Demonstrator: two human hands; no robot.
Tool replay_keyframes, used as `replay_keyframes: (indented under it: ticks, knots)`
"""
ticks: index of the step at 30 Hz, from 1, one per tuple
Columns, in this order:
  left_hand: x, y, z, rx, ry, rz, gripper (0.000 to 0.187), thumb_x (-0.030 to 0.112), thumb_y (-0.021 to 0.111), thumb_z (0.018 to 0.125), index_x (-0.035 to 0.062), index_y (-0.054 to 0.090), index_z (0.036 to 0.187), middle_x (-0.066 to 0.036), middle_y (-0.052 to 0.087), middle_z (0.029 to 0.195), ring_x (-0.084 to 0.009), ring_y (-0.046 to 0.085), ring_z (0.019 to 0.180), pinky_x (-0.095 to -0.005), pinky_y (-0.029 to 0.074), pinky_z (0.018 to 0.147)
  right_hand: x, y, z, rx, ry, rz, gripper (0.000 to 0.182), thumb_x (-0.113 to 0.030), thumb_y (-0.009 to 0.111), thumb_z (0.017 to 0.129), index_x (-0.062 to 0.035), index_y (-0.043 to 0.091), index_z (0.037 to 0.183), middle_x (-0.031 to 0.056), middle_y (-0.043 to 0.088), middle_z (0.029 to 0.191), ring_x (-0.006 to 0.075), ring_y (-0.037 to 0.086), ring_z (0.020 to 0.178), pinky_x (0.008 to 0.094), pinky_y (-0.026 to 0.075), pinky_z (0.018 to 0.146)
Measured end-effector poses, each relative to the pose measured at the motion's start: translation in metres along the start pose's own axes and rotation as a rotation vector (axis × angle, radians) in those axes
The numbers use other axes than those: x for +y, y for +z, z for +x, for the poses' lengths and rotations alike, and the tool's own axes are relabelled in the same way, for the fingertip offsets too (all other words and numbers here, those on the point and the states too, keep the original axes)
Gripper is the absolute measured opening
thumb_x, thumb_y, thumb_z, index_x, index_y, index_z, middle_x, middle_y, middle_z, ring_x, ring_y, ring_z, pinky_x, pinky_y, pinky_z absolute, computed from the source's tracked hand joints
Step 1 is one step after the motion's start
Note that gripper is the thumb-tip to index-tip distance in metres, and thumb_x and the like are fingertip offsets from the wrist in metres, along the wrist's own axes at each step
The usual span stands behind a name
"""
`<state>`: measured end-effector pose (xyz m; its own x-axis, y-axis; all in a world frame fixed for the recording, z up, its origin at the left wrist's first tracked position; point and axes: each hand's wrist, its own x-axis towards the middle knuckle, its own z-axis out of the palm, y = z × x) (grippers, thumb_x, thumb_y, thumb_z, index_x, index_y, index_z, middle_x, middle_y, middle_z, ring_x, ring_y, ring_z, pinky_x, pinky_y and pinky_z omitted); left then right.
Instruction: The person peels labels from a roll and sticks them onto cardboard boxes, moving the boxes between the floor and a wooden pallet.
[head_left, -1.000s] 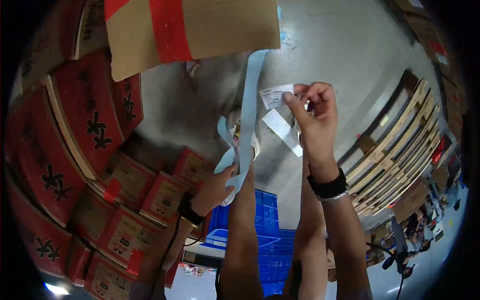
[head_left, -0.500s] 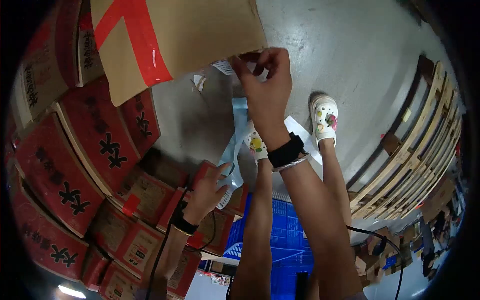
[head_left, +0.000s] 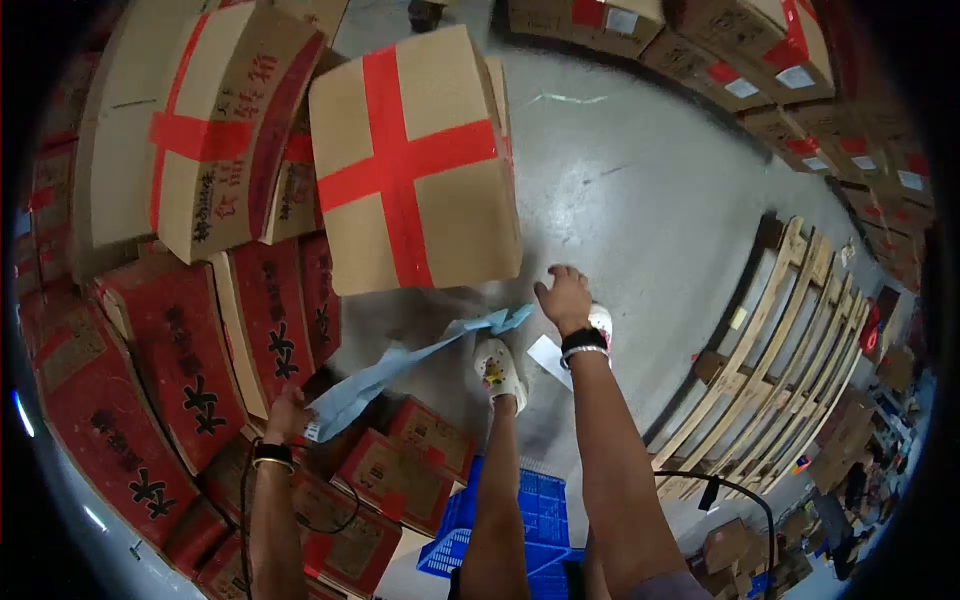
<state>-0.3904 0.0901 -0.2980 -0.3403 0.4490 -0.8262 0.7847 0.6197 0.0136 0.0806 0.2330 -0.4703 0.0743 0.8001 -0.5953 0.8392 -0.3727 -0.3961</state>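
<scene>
My left hand [head_left: 288,414] is closed on one end of a long light-blue strip [head_left: 370,382], which looks like label backing; a small white printed label [head_left: 312,430] shows beside the fingers. The strip stretches to the right, its far end just short of my right hand [head_left: 566,302]. That right hand is bent over the floor with fingers apart and nothing visible in it. In front stands a large cardboard box [head_left: 450,215] with a cross of red tape on its face. The right hand is below and right of the box, apart from it.
Red-printed cartons [head_left: 180,345] are piled at left. Wooden pallets [head_left: 775,370] stand at right, more taped boxes [head_left: 750,40] behind. A blue plastic crate [head_left: 545,505] is near my legs, a white sheet [head_left: 548,358] on the floor. A black cable [head_left: 745,475] crosses low right.
My right hand has come away from the box's lower edge. My left hand has moved left, drawing the blue strip out sideways. The view has shifted, showing the whole box.
</scene>
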Motion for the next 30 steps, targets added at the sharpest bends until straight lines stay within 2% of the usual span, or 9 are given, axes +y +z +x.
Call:
replay_keyframes:
  ticks: [3,6,10,14,16,20,24,29,30]
  knots:
    - [0.008,-0.051,-0.016,-0.012,-0.111,-0.068,0.025,0.014,0.073,0.063,0.006,0.059,0.082,-0.013,0.063,0.075,-0.0298,0.064,0.079,-0.0375,0.051,0.071,0.032,-0.043,-0.032,-0.141,0.134,0.398,0.037,-0.036,0.065,0.076,-0.0037,0.068,0.093,0.0212,0.063,0.101,0.0367,0.059,0.096,0.0376,0.046,0.088]
    - [0.03,-0.066,-0.038,0.088,-0.016,0.389,0.006,0.017,0.07,0.066,0.0113,0.068,0.065,-0.013,0.066,0.072,-0.0274,0.065,0.077,-0.0378,0.052,0.071,0.036,-0.09,-0.045,-0.22,0.211,0.46,0.038,-0.036,0.065,0.077,-0.0027,0.067,0.095,0.0174,0.067,0.093,0.0302,0.063,0.092,0.0355,0.047,0.083]
    - [0.032,-0.054,-0.026,-0.301,0.225,0.462,0.022,0.012,0.056,0.075,0.0245,0.074,0.076,-0.006,0.069,0.083,-0.027,0.066,0.08,-0.0374,0.053,0.073,-0.009,-0.138,0.015,-0.189,0.195,0.518,0.036,-0.037,0.064,0.081,-0.0035,0.064,0.095,0.0051,0.066,0.084,0.0185,0.061,0.075,0.0321,0.05,0.069]
    - [0.045,-0.013,0.045,-0.243,0.522,0.63,0.031,0.011,0.047,0.082,0.0266,0.073,0.087,-0.007,0.069,0.091,-0.0265,0.066,0.081,-0.0379,0.053,0.071,-0.12,-0.192,0.095,-0.205,0.235,0.6,0.046,-0.047,0.06,0.083,-0.0037,0.061,0.098,0.0052,0.063,0.089,0.0166,0.058,0.078,0.0331,0.049,0.067]
    - [0.05,0.01,0.089,-0.131,0.383,0.529,0.032,0.012,0.045,0.084,0.024,0.072,0.095,-0.007,0.068,0.095,-0.0246,0.066,0.083,-0.0373,0.052,0.071,-0.137,-0.171,0.168,-0.072,0.114,0.489,0.06,-0.057,0.058,0.08,-0.0016,0.058,0.104,0.008,0.062,0.093,0.0168,0.057,0.082,0.0349,0.049,0.067]
    - [0.089,0.011,0.119,-0.069,0.042,-0.674,0.027,0.027,0.053,0.086,0.0146,0.066,0.106,-0.01,0.067,0.099,-0.0242,0.062,0.093,-0.0355,0.049,0.078,-0.215,-0.17,0.238,-0.018,0.307,0.538,0.095,-0.067,0.056,0.073,0.0054,0.039,0.132,0.0222,0.043,0.133,0.0377,0.042,0.122,0.055,0.042,0.089]
    - [0.131,0.029,0.142,-0.29,-0.483,-1.622,0.038,0.036,0.047,0.091,0.0109,0.06,0.116,-0.008,0.061,0.114,-0.0233,0.057,0.103,-0.0392,0.046,0.084,-0.249,-0.165,0.264,-0.2,0.344,0.745,0.08,-0.06,0.059,0.073,0.0039,0.049,0.121,0.016,0.052,0.12,0.0285,0.05,0.107,0.0401,0.043,0.086]
    - [0.151,0.061,0.137,-0.265,-0.272,-2.034,0.04,0.037,0.044,0.093,0.0074,0.056,0.117,-0.007,0.061,0.113,-0.0213,0.057,0.102,-0.0354,0.045,0.089,-0.237,-0.134,0.288,-0.095,0.256,0.825,0.047,-0.04,0.059,0.079,-0.0019,0.055,0.106,0.006,0.057,0.097,0.0162,0.05,0.093,0.0292,0.042,0.082]
    - [0.174,0.031,0.129,-0.365,-0.417,-2.053,0.036,0.033,0.047,0.092,0.0065,0.057,0.115,-0.006,0.062,0.111,-0.0216,0.057,0.103,-0.0355,0.045,0.089,-0.256,-0.142,0.269,0.056,0.192,0.854,0.036,-0.033,0.059,0.082,-0.0071,0.056,0.106,0.0035,0.056,0.095,0.015,0.05,0.091,0.0287,0.042,0.082]
